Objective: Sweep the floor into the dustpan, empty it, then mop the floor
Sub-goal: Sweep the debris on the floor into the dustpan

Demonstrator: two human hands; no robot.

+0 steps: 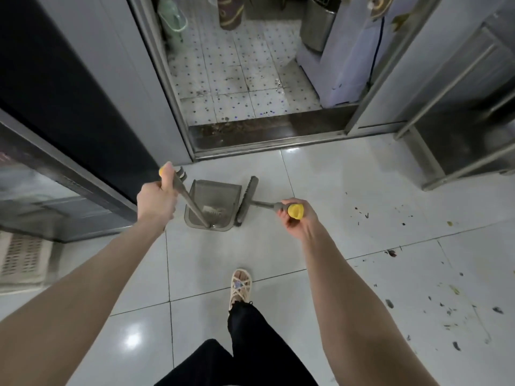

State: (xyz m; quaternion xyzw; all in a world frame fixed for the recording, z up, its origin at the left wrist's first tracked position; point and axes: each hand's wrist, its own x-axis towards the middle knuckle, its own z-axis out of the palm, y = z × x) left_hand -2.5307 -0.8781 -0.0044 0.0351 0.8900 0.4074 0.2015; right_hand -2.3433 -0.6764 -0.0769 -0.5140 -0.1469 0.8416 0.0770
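A grey see-through dustpan [220, 195] stands on the white tiled floor just before a doorway, with a small pile of dirt inside it. My left hand [156, 200] grips the top of its long grey handle, which ends in a yellow tip. My right hand [296, 218] grips the yellow-capped end of the broom handle. The grey broom head [246, 200] rests on the floor against the dustpan's right edge. Scattered bits of debris [446, 296] lie on the tiles at the right.
A dark raised threshold [264, 132] leads into a room with dirty dotted tiles [237, 76]. A dark cabinet [55, 93] stands at the left, a metal shelf frame [459, 129] at the right. My sandalled foot [239, 285] is on the tiles behind the dustpan.
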